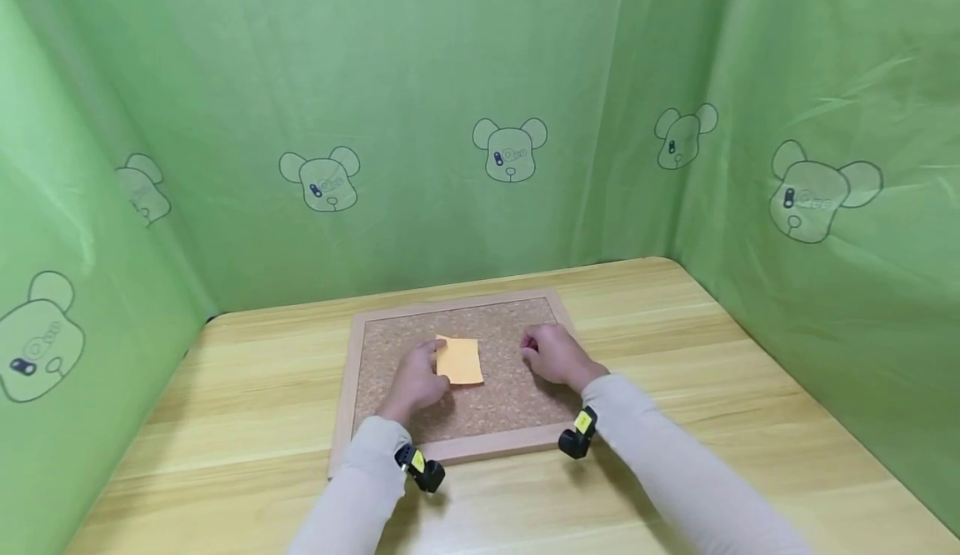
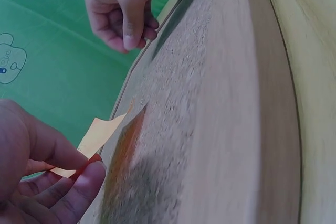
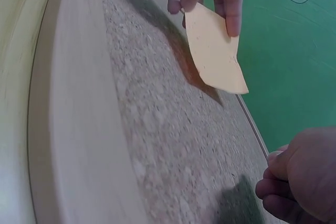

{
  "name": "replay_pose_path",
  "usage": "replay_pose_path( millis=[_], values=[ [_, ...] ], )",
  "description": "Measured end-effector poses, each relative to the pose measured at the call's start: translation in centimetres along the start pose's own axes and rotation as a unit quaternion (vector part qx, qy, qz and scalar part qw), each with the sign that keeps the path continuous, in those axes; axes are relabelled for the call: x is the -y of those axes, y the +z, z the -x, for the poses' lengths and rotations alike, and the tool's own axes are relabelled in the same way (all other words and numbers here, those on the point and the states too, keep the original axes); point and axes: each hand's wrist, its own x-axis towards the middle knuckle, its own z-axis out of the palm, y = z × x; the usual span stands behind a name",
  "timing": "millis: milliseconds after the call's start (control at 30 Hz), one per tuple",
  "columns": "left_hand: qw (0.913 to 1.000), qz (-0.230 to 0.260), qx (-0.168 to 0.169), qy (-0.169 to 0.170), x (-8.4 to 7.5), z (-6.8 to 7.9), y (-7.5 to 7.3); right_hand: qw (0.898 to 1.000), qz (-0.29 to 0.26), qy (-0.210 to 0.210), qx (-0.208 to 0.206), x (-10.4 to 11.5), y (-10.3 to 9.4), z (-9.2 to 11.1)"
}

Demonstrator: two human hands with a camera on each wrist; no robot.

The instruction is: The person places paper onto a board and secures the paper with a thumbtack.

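Note:
An orange square of note paper (image 1: pixel 461 362) is held at its left edge by my left hand (image 1: pixel 420 377), pinched between thumb and fingers. In the left wrist view the paper (image 2: pixel 100 136) stands off the corkboard, bent, with its shadow on the cork below. The framed corkboard (image 1: pixel 513 401) lies flat on the table under both hands. My right hand (image 1: pixel 553 353) hovers over the board's right part, apart from the paper, its fingers curled in toward the thumb (image 2: pixel 131 30). I cannot tell whether something small is hidden in those fingertips.
The light wooden table (image 1: pixel 247 388) extends around the corkboard. Green curtains (image 1: pixel 420 55) printed with bear heads enclose the back and both sides. A small black camera (image 1: pixel 426 470) is on the left wrist and another black camera (image 1: pixel 577 434) is on the right.

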Motion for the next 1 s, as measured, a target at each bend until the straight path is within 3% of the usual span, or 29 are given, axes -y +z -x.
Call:
replay_pose_path(
  millis=[567, 800, 1000],
  values=[
    [0.9999, 0.0, 0.008, -0.01, -0.2, -0.2, 1.4, 1.0, -0.014, 0.015, 0.017, 3.0, 0.9, -1.4],
    [0.9985, -0.039, -0.004, 0.039, 0.1, -0.2, 1.8, 0.999, -0.03, -0.008, 0.02, 3.9, 1.7, -2.2],
    [0.9978, -0.044, -0.002, 0.05, 0.3, -0.2, 2.1, 0.999, -0.038, -0.024, 0.018, 4.4, 2.6, -3.0]
  ],
)
